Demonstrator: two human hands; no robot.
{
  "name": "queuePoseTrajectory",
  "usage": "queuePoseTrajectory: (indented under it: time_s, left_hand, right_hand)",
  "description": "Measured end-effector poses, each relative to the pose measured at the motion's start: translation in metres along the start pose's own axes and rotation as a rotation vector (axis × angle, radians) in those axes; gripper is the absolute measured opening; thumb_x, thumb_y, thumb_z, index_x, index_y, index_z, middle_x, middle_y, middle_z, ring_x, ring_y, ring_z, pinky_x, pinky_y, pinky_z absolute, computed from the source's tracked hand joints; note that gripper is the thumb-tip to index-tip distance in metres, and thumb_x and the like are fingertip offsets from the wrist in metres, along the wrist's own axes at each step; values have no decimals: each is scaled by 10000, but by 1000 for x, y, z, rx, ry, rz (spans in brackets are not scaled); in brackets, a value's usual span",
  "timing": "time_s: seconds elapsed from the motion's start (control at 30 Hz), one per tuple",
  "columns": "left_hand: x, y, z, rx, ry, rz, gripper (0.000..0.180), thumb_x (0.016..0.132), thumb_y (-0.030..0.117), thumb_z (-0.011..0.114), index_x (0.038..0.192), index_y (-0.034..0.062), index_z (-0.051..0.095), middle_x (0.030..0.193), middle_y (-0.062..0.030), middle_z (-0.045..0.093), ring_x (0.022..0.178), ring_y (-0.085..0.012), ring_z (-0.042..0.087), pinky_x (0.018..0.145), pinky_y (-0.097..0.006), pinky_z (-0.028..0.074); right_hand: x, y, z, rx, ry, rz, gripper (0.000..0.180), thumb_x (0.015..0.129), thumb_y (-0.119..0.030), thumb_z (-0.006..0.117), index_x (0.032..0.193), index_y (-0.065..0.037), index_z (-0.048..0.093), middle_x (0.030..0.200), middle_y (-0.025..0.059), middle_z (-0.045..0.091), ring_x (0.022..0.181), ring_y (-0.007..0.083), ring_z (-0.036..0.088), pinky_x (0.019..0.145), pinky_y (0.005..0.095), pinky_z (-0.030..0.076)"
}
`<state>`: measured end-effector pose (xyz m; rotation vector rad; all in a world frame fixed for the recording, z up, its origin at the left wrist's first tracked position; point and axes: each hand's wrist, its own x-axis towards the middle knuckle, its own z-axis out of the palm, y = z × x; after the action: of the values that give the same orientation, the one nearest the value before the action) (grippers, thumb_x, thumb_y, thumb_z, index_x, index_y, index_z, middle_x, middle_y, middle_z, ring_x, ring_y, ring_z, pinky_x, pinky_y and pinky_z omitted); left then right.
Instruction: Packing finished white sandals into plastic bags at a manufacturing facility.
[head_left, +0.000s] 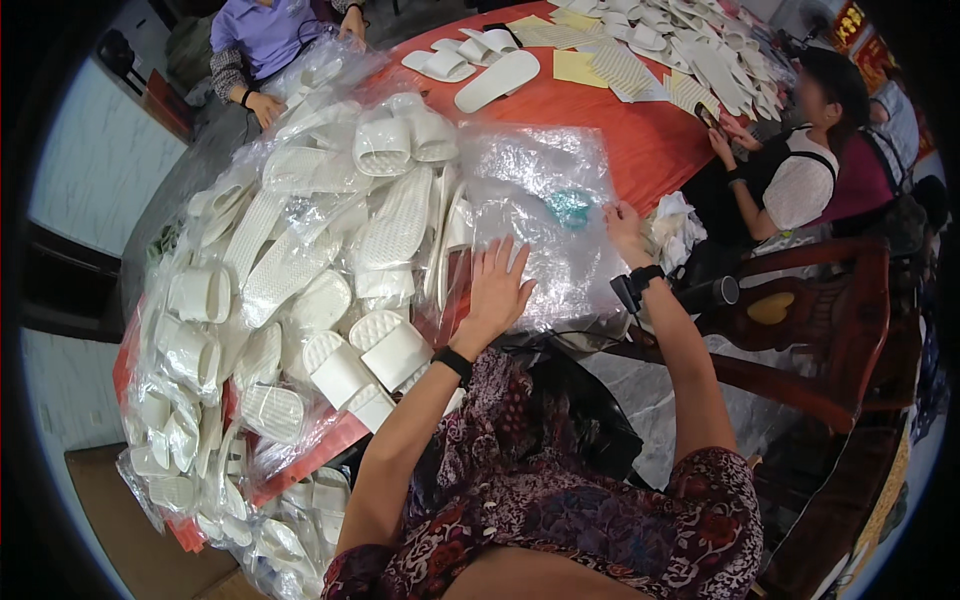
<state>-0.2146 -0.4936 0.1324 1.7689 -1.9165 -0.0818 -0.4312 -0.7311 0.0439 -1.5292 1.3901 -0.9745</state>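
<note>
Pressing down flat, your left hand (497, 283) lies with fingers spread wide on a stack of clear plastic bags (535, 215), holding nothing. Your right hand (624, 226) rests at the right edge of the same stack, fingers curled onto the plastic; you cannot tell whether it pinches a bag. The stack sits on the red worktop (640, 140) just ahead of you, a small teal patch (569, 208) showing through it near your right hand. To the left of your left hand is a big heap of white slippers (300, 260), many wrapped in clear film, spilling down the worktop's near-left side. Farther off lie loose white slippers (497, 80) and yellow sheets (580, 68). Two other people sit across the worktop and to your right.
</note>
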Motion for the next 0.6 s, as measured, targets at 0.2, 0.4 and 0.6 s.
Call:
queuePoseTrajectory:
  time_s: [0.2,0.4,0.6]
  left_hand:
    - [-18,-33,38,-9,-229,-178,607,853,335,559,1367,76,366,1429,-213,287,1322,-405,253,1077,-532,197]
    - [-28,-35,47,-27,-288,-253,610,856,353,550,1378,99,362,1473,-175,236,1365,-367,188,1087,-555,156]
    - [-23,-34,48,-47,-256,-284,596,834,338,584,1358,123,399,1474,-152,246,1371,-352,171,1081,-590,103]
  right_hand:
    - [-2,-23,3,546,-264,385,146,896,-149,536,976,-38,586,797,66,604,627,147,592,534,261,483]
    - [-1,-28,-13,591,-544,322,223,865,-107,599,1065,-12,578,890,124,634,693,221,628,609,307,522]
    - [8,-39,4,-94,-546,78,399,754,-141,746,1108,-45,588,824,85,646,718,169,614,629,290,493]
